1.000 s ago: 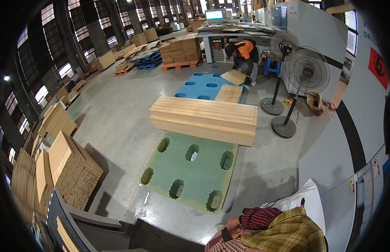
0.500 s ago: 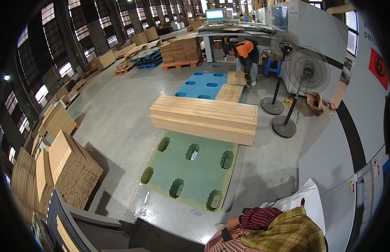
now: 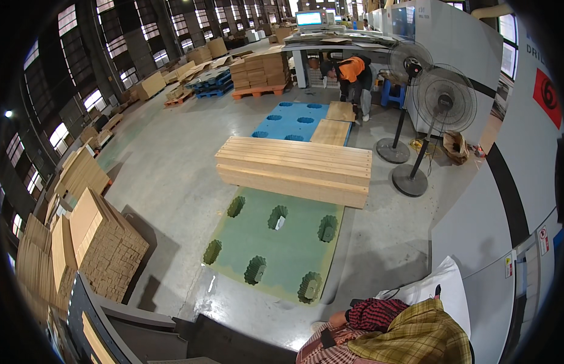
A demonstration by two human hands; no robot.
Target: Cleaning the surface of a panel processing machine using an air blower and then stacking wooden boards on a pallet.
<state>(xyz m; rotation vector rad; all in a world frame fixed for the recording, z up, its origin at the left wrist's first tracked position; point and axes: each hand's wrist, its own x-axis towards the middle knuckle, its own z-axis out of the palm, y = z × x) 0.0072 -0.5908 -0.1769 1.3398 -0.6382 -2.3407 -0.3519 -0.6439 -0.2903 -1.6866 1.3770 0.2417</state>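
Note:
Neither of my hands can be made out. At the lower right lies a bundle of checked cloth, yellow-green [image 3: 415, 333] and red-black [image 3: 379, 314]; whether someone wears it I cannot tell. A small skin-toned patch beside it is too unclear to name. Ahead, a long stack of pale wooden boards [image 3: 294, 170] rests across the far end of a green plastic pallet [image 3: 294, 246] with scalloped holes. Beyond, a blue pallet [image 3: 279, 124] carries flat boards [image 3: 330, 132] on its right. A person in an orange top [image 3: 353, 70] bends there, reaching down to a board [image 3: 341, 111].
Two stand fans [image 3: 444, 103] [image 3: 409, 67] stand right of the boards, before grey machine cabinets [image 3: 476, 212]. Stacked panels [image 3: 106, 249] line the left. A dark machine frame [image 3: 136, 315] crosses the lower left. Carton stacks [image 3: 261, 71] stand farther back.
The whole scene has shifted very slightly upward in the picture. The person in orange stays bent over the boards. No hand of mine has appeared.

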